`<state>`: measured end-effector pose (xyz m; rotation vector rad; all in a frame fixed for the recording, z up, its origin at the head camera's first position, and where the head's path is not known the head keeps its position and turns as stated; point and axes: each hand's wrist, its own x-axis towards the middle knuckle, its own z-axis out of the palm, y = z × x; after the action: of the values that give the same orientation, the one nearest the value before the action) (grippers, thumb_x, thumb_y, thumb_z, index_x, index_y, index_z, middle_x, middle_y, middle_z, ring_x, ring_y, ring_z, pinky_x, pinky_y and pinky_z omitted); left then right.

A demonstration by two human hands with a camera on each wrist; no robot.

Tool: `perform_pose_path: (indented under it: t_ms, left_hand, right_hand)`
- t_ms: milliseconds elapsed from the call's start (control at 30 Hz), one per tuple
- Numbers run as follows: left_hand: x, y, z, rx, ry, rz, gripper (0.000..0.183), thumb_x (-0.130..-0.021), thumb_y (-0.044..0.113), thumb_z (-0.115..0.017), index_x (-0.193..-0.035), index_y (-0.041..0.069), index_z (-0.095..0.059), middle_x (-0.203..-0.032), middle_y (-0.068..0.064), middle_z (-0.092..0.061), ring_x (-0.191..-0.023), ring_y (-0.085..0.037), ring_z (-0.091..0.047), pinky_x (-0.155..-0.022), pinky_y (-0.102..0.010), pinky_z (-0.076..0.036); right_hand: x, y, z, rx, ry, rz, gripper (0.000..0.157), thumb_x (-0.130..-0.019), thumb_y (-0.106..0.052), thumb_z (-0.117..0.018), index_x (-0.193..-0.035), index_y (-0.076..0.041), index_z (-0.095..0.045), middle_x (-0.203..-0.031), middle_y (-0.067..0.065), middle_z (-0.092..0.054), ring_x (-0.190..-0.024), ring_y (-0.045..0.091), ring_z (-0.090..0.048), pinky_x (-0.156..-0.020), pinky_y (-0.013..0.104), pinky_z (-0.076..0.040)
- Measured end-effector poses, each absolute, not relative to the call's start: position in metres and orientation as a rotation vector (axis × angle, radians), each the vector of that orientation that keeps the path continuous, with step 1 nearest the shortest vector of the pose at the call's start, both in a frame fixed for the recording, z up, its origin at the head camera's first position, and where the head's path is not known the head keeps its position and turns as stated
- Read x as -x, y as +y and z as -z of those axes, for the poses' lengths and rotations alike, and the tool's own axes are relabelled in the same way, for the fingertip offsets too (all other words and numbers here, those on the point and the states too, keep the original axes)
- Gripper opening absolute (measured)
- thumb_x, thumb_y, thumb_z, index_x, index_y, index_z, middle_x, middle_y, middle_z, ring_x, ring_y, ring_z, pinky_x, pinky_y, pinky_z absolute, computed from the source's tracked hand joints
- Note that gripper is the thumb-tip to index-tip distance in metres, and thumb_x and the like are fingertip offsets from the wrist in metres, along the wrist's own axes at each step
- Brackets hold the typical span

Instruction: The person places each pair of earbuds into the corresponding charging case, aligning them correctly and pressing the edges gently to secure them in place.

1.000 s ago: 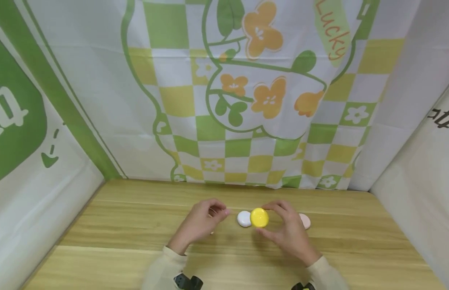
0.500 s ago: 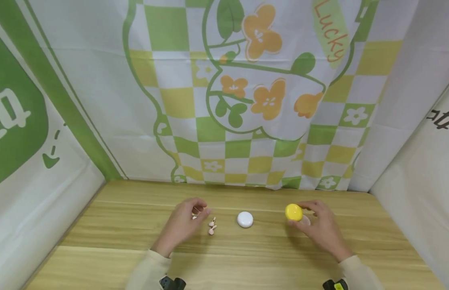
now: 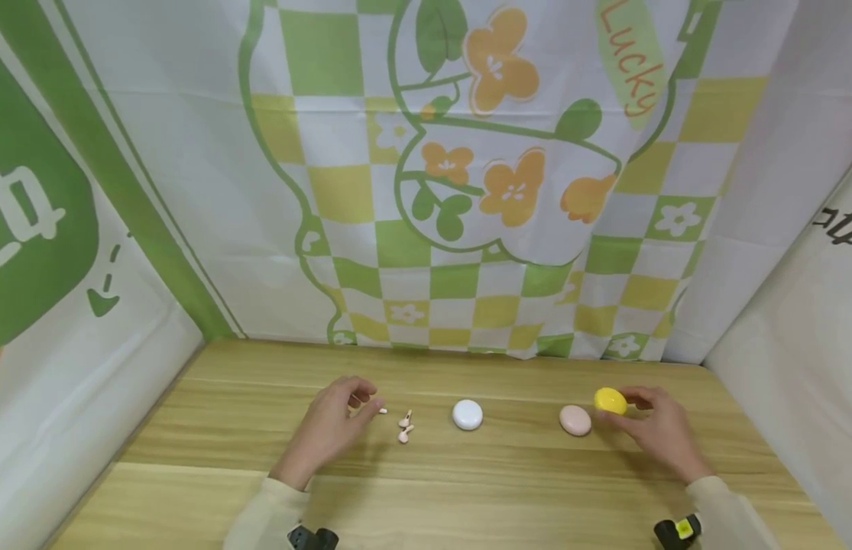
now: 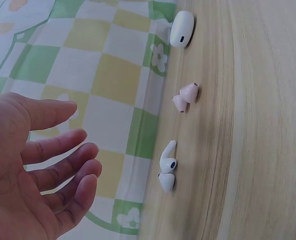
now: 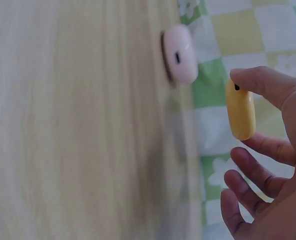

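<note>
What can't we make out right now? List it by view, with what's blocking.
- Head: white earbuds, mostly hidden by the left hand.
- Head: pink earbuds, too small for fine detail.
- Head: left wall lettering, cut off by the left edge.
- Right wrist: dark mark on the yellow case, partly under the thumb.
- Right wrist: right hand, cut off by the right edge.
</note>
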<state>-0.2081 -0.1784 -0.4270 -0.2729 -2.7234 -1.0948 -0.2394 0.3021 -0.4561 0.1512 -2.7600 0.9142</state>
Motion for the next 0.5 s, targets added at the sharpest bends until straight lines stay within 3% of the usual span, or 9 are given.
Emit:
perform_pose_path:
  t_ms: [167,500]
  left_hand:
    - [0.209,-0.179,0.428,0.270,-2.729,1.103,0.021,-0.096,0.020,-0.072,-0.110,0.003,-0.070,-0.100,-0.005,-0.066,-0.096,-0.025,-0.063,-0.087,-0.045,-0.052]
    - [0.208,-0.182,0.425,0.268,-2.735,1.096,0.023,-0.097,0.021,-0.071,-0.111,0.003,-0.070,-0.102,-0.006,-0.067,-0.097,-0.026,-0.063,-0.086,-0.045,-0.052]
  right_hand:
    - [0.246,0.314,0.465,-0.084,-2.828,-0.863,0.065,-0.082,-0.040,-0.086,-0.118,0.010,-0.066,-0.114,0.029,-0.066,-0.102,0.042,-0.062,-0.084,0.054,-0.051]
    - [0.252,0.328,0.476,-0.067,-2.876,-0.728,0.063,-0.083,-0.043,-0.084,-0.112,0.011,-0.070,-0.110,0.030,-0.069,-0.104,0.053,-0.061,-0.089,0.062,-0.045]
